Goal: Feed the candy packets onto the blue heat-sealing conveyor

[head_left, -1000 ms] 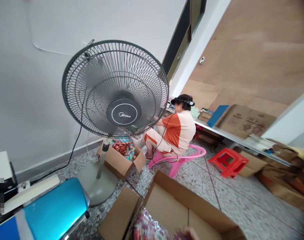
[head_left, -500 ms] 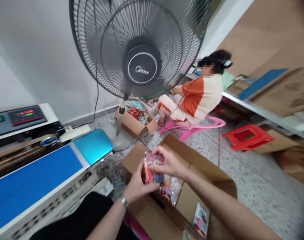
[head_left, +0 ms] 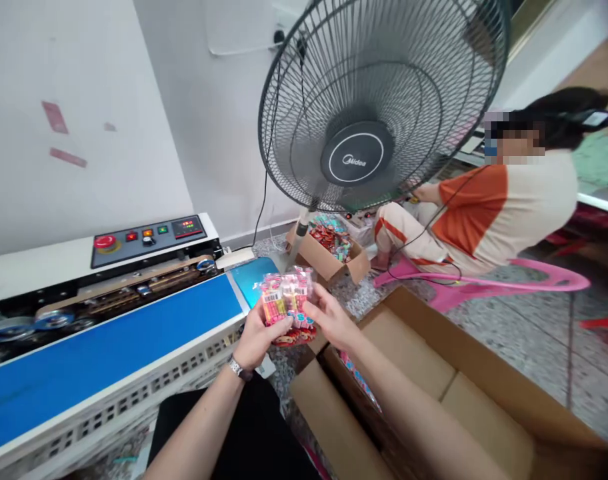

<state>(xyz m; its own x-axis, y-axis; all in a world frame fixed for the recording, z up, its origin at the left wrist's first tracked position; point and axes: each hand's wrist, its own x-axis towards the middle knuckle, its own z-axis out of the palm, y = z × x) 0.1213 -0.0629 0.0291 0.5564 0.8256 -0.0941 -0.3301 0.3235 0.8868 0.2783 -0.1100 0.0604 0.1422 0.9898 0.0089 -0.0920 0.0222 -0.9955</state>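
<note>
Several small pink plastic packets (head_left: 295, 307), with barcodes and shiny clear edges, are held up together before me. My left hand (head_left: 255, 339) is closed on their left side, thumb across the front. From the right, my right hand (head_left: 334, 321) pinches the same packets, its thumb on the printed face. Below my right forearm stands an open cardboard box (head_left: 409, 333). More colourful packets (head_left: 360, 380) show in part inside it, beyond the forearm.
A sealing machine with a blue conveyor belt (head_left: 134, 363) runs along the left. Ahead stand a large fan (head_left: 359, 157) and a carton of wrapped pieces (head_left: 329, 263). At right a person (head_left: 504, 200) sits on a pink chair (head_left: 544, 272).
My hands have lifted the packets out from over the cardboard box and moved left toward the belt. The view has turned left, showing more of the machine.
</note>
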